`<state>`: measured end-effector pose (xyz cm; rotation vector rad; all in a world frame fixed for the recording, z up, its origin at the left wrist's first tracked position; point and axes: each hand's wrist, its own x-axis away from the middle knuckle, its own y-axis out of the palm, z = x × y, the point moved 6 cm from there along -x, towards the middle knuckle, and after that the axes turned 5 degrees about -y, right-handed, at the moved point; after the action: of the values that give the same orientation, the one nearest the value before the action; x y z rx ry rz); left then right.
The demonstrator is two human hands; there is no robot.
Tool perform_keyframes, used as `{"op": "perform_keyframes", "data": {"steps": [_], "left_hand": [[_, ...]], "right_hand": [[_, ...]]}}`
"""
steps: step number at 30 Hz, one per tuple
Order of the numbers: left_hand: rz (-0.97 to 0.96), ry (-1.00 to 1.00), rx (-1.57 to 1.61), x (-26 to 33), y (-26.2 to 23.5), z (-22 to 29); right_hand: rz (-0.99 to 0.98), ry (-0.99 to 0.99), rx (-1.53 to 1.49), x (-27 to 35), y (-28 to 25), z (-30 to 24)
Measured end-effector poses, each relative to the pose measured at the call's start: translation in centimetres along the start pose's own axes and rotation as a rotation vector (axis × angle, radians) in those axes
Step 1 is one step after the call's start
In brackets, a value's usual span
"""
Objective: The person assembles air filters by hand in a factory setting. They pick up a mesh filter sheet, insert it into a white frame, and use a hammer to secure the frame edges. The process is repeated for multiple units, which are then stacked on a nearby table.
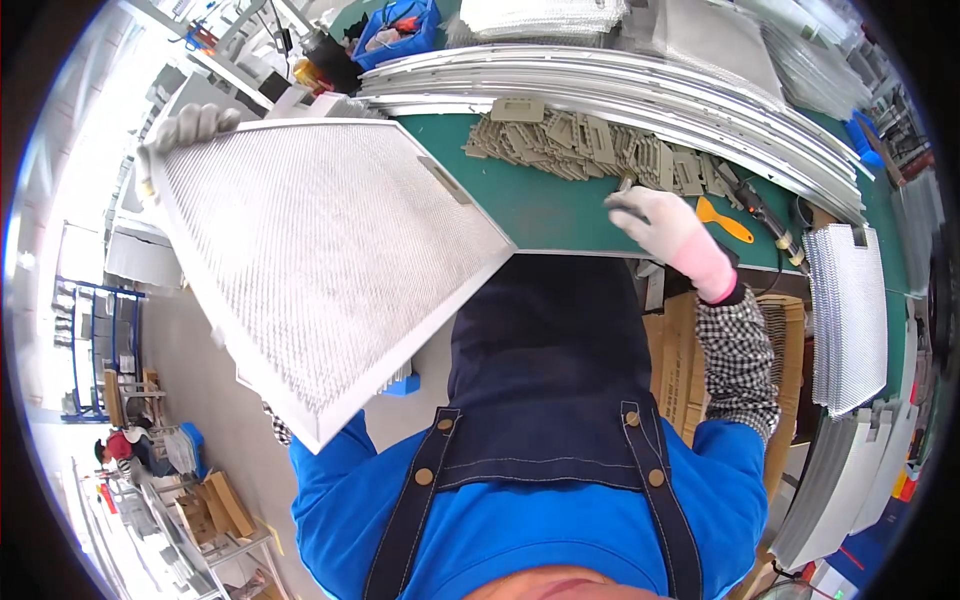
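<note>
My left hand [185, 130], in a grey-white glove, grips the far corner of a large square metal mesh filter panel [320, 260] and holds it up, tilted, off the left end of the green table [540, 205]. A small latch plate sits on the panel's right edge. My right hand [670, 230], in a white and pink glove, rests near the table's front edge with its fingers closed on a small grey part, just below a heap of grey-tan latch plates [590, 145].
Long curved metal strips [620, 85] lie behind the plates. An orange-handled tool [725, 220] and a dark driver [765, 215] lie right of my hand. More mesh panels [845, 315] are stacked at right. A blue bin [400, 35] stands at back. Another person [125, 450] sits far left.
</note>
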<state>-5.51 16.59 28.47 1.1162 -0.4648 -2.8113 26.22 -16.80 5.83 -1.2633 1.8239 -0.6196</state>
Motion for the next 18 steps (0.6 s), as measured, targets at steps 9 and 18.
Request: {"op": "perform_keyframes", "data": {"steps": [9, 18], "left_hand": [[0.504, 0.277, -1.474, -1.3, 13.6, -8.2], [0.248, 0.315, -1.830, -1.1, 11.9, -26.0]], "right_hand": [[-0.080, 0.241, 0.636, 0.1, 1.8, 6.1], [0.049, 0.224, 0.724, 1.7, 5.0, 10.6]]}}
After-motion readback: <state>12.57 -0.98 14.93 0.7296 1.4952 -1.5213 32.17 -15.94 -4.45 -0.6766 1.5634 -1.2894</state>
